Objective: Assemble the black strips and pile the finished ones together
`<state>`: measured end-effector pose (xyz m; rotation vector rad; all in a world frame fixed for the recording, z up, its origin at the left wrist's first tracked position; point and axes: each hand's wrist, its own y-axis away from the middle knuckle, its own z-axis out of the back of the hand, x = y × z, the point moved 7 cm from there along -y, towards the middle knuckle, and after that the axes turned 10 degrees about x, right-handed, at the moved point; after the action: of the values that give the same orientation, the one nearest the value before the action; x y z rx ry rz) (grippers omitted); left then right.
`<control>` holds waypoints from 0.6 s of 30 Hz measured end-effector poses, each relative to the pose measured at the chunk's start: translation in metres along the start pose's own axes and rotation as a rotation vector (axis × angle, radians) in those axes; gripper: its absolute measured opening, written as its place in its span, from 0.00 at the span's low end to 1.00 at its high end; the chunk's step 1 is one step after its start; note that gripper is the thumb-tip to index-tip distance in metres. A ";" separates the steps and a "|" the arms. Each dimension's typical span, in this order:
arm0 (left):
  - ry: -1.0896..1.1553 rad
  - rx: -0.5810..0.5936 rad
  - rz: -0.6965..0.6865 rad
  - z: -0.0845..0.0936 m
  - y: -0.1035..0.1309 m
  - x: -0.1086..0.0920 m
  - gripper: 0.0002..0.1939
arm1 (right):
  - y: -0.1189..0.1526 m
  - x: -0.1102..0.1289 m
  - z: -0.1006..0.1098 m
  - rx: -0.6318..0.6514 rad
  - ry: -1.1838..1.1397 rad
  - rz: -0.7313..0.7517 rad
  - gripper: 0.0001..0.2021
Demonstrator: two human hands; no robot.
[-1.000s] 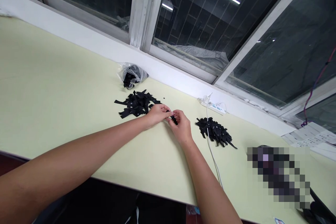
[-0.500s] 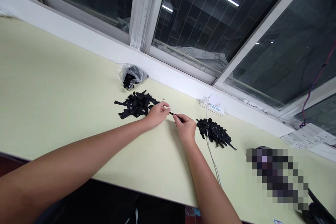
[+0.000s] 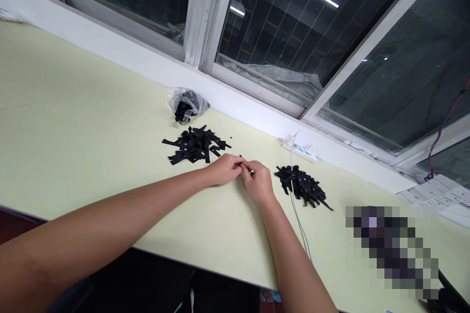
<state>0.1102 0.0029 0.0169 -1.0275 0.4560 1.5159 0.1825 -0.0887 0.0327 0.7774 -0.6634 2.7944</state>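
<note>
My left hand [image 3: 228,168] and my right hand [image 3: 258,179] meet fingertip to fingertip above the table. Both are closed on one small black fabric strip [image 3: 251,172], mostly hidden by the fingers. Just left of my left hand lies a loose pile of black strips [image 3: 194,145], some with small light marks. A denser pile of black strips [image 3: 301,185] sits to the right of my right hand. Behind the left pile stands a clear plastic bag [image 3: 188,105] with more black pieces inside.
A white cable [image 3: 296,215] runs over the right pile from a power strip [image 3: 299,149] by the wall. A blurred dark object [image 3: 389,249] lies at the far right. The pale table [image 3: 91,107] ends at a low white ledge under windows.
My hands have come together; the left fingers, raised and spread before, are now curled against the right fingertips. Less of the black strip shows. The view has shifted slightly.
</note>
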 end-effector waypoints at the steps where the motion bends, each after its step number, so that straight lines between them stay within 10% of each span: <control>1: 0.014 0.011 -0.004 -0.001 -0.001 0.003 0.17 | 0.000 0.002 0.000 0.031 0.035 0.030 0.13; 18: 0.066 0.020 0.063 0.004 -0.003 0.008 0.15 | 0.002 0.008 -0.007 0.028 0.063 0.027 0.14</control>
<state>0.1125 0.0114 0.0139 -1.0586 0.5529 1.5335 0.1718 -0.0867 0.0307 0.6879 -0.6296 2.8452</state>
